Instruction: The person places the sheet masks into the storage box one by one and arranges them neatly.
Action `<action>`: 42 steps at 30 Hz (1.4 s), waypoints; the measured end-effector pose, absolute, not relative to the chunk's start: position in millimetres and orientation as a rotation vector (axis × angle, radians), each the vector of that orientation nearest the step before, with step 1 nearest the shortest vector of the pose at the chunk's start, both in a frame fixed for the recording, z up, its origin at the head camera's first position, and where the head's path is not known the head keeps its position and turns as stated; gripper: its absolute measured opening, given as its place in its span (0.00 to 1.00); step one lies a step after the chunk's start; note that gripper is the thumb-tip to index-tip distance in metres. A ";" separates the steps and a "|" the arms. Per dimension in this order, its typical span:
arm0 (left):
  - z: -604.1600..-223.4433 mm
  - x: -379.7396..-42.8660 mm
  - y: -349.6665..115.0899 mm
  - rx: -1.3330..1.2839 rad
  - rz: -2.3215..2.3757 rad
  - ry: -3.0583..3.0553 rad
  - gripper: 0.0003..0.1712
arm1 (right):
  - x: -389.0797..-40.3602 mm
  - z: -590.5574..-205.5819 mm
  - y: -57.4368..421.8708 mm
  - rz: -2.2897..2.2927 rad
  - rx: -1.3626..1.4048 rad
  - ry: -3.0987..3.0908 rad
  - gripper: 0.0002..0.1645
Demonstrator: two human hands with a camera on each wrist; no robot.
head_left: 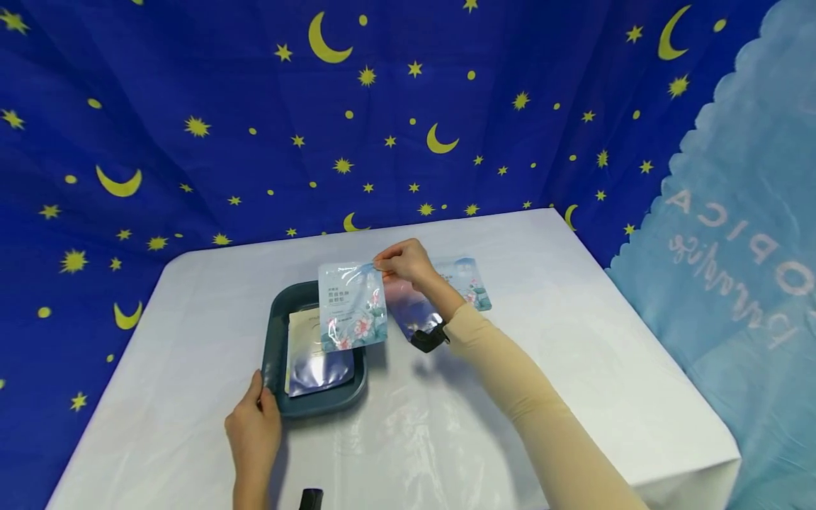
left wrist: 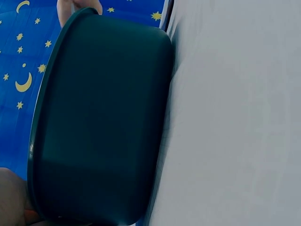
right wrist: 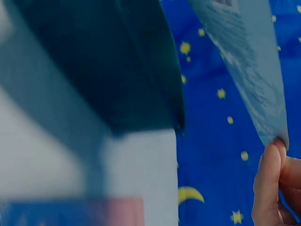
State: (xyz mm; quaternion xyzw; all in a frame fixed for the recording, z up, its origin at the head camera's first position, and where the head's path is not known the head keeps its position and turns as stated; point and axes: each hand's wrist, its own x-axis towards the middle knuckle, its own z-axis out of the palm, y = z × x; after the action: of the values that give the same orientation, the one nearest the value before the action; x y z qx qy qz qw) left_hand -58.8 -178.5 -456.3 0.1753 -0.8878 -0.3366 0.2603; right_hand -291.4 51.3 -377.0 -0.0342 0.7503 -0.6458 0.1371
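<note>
A light blue face mask sachet (head_left: 352,306) with pink flowers hangs upright over the right part of a dark teal tray (head_left: 270,354). My right hand (head_left: 404,262) pinches it by its upper right corner; the right wrist view shows thumb and finger on that corner of the sachet (right wrist: 254,70). My left hand (head_left: 255,425) grips the tray's near left rim. In the left wrist view the tray's side (left wrist: 103,117) fills much of the picture. Inside the tray lie a cream sachet (head_left: 302,333) and a shiny purple-blue one (head_left: 321,370), partly hidden by the held sachet.
Right of the tray, a purple-pink sachet (head_left: 411,312) and a light blue flowered sachet (head_left: 474,283) lie on the white table (head_left: 510,425), partly behind my right forearm. A blue curtain (head_left: 255,106) with moons and stars hangs behind the table, a pale blue cloth (head_left: 752,212) to the right.
</note>
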 end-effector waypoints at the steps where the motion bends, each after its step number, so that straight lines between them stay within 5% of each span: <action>1: -456.5 -59.2 -177.8 0.473 -0.915 -2.404 0.21 | -289.5 -378.1 46.6 -1.856 -0.106 2.168 0.11; 17: -455.3 -59.7 -175.5 0.484 -0.903 -2.397 0.21 | -260.3 -396.8 -9.1 -1.603 -0.292 2.392 0.03; 24: -454.1 -60.2 -174.4 0.525 -0.913 -2.431 0.22 | -255.0 -405.0 -13.7 -1.468 -0.433 2.503 0.07; 33: -453.8 -61.0 -173.9 0.565 -0.935 -2.441 0.22 | -257.5 -403.2 3.2 -1.298 -0.690 2.685 0.15; 42: -453.1 -61.8 -173.1 0.565 -0.942 -2.452 0.22 | -287.8 -400.3 59.9 -1.410 -0.488 2.795 0.14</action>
State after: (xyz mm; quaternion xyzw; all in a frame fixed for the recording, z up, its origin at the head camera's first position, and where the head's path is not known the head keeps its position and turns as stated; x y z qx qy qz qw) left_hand -61.8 -173.1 -453.1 0.2050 -0.8891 -0.3415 0.2254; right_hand -287.8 59.9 -400.3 -0.1539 0.8820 -0.4452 -0.0133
